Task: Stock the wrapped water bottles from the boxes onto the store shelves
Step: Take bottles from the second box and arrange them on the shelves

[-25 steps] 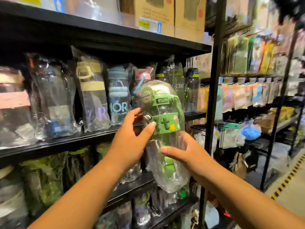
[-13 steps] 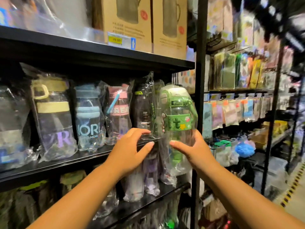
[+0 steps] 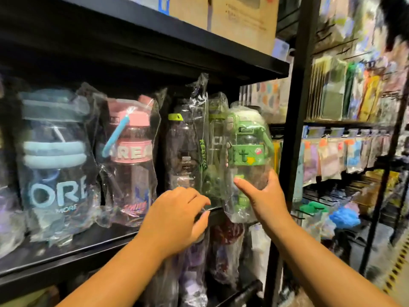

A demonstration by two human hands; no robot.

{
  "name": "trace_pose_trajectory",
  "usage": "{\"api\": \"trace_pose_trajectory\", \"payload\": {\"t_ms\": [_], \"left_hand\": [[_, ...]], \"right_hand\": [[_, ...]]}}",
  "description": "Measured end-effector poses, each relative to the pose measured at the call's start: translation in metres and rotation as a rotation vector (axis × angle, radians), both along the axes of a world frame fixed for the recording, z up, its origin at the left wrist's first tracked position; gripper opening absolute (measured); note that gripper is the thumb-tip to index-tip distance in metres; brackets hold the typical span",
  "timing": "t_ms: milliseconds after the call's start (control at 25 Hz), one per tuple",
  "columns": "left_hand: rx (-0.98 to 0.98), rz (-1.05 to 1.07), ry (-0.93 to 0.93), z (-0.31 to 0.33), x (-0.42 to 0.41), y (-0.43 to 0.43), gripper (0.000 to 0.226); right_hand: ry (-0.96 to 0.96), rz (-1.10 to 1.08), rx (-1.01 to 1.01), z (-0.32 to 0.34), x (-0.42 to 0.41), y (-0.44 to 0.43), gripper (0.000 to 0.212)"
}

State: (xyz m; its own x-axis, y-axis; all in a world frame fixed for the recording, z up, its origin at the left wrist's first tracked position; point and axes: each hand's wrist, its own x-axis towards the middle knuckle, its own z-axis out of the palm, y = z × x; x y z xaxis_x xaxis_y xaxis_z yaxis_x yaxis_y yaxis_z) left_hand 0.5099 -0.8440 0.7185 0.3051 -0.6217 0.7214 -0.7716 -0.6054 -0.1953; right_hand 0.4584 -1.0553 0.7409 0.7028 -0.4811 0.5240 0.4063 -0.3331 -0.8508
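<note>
- Standing upright in its clear bag, the green bottle [image 3: 246,151] is at the right end of the shelf [image 3: 66,260]. The bag's loose bottom hangs over the front lip. Whether its base rests on the board I cannot tell.
- At its 6 o'clock the right hand [image 3: 263,196] grasps it. The thumb lies across the front of the bag, and the fingers [image 3: 227,155] wrap round the back and show at the bottle's 9 o'clock side.
- At 8 o'clock the left hand [image 3: 177,218] is at the shelf lip, knuckles up and fingers bent, the tips against the crinkled plastic there. I cannot tell whether it pinches that plastic or only touches it.
- Just at 9 o'clock of the green bottle a bagged clear bottle [image 3: 218,138] stands, its wrap touching the green one's. Next along is a dark bottle [image 3: 181,156] with a lime cap.
- Further out at 9 o'clock come a pink bottle [image 3: 132,156] with a blue strap, then a blue bottle [image 3: 53,162]. Both are bagged and upright.
- At 3 o'clock, just beside the bag, a black post [image 3: 296,107] runs up.
- At 12 o'clock brown boxes [image 3: 243,18] sit on the upper board [image 3: 155,41].
- Beyond the post, still at 3 o'clock, packets [image 3: 332,156] hang in rows, blurred.
- At 6 o'clock, under the shelf, more bagged goods [image 3: 223,251] fill a lower level.
</note>
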Motion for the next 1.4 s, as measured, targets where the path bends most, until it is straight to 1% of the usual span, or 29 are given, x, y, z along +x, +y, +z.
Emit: {"api": "trace_pose_trajectory", "payload": {"t_ms": [80,200,280,520,760,880,1080,1240,1400], "left_hand": [[0.038,0.033,-0.010,-0.001,0.001,-0.002,0.031],[0.037,0.056,-0.011,-0.005,0.005,-0.001,0.028],[0.019,0.065,-0.017,-0.006,0.006,-0.001,0.026],[0.016,0.184,-0.028,-0.006,0.000,-0.003,0.025],[0.063,0.324,-0.013,-0.006,-0.003,-0.013,0.028],[0.063,0.363,-0.021,-0.008,-0.007,-0.018,0.027],[0.070,0.394,-0.024,-0.010,-0.009,-0.019,0.029],[0.084,0.411,-0.029,-0.011,-0.007,-0.019,0.031],[0.090,0.427,-0.013,-0.013,-0.006,-0.018,0.033]], "right_hand": [[-0.032,0.000,-0.011,-0.001,0.013,-0.005,0.119],[-0.094,0.019,-0.058,-0.004,0.023,-0.012,0.105],[-0.099,0.051,-0.067,-0.006,0.029,-0.014,0.107],[-0.089,0.090,-0.141,-0.016,0.047,-0.016,0.098],[-0.001,0.036,-0.270,-0.020,0.060,-0.020,0.102],[-0.016,-0.013,-0.333,-0.020,0.064,-0.023,0.103],[-0.044,0.041,-0.318,-0.021,0.069,-0.025,0.101],[-0.033,0.032,-0.360,-0.021,0.073,-0.024,0.099],[-0.027,0.009,-0.367,-0.020,0.074,-0.024,0.107]]}}
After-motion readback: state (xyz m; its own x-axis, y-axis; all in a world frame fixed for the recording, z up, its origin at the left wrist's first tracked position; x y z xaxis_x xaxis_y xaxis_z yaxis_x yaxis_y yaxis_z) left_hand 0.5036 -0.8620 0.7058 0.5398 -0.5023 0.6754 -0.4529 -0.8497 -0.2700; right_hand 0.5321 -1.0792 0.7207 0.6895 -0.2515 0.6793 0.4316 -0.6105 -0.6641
